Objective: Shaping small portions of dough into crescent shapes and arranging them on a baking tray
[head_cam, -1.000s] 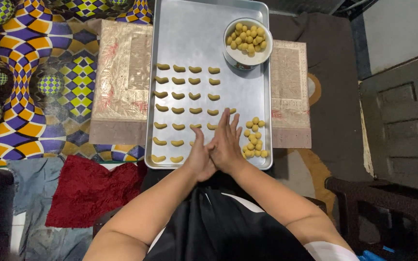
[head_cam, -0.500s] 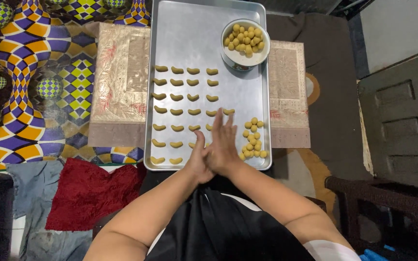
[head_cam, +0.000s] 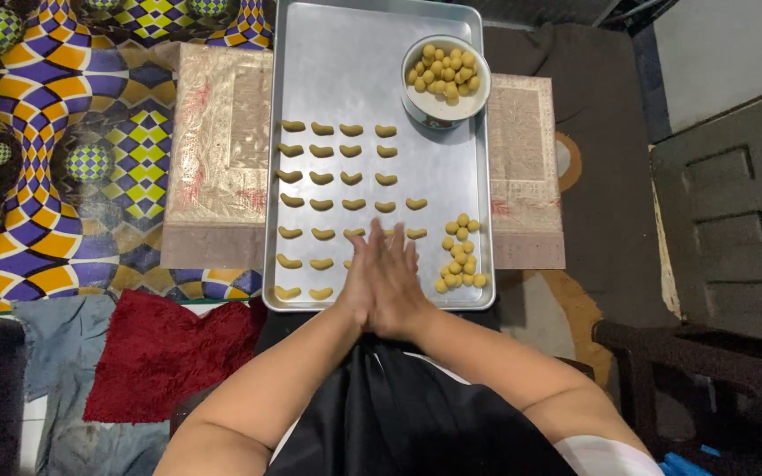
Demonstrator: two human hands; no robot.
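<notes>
My left hand (head_cam: 362,280) and my right hand (head_cam: 403,284) are pressed flat together, palm to palm, above the near edge of a metal baking tray (head_cam: 346,70). Whatever lies between the palms is hidden. Rows of small crescent-shaped dough pieces (head_cam: 337,176) fill the tray's left and middle, some partly covered by my fingers. Just right of my hands, a loose heap of small yellow dough balls (head_cam: 460,260) rests on the tray. At the tray's far right corner stands a white bowl (head_cam: 445,115) holding more dough balls (head_cam: 444,72).
The tray lies on a beige patterned cloth (head_cam: 222,132) over a bright geometric mat (head_cam: 55,132). A red towel (head_cam: 169,353) lies near left. Dark furniture (head_cam: 734,220) stands to the right, and a dark apron covers my lap.
My palms have slid against each other: the right hand drew back toward me and the left moved forward, so the fingers now overlap more evenly.
</notes>
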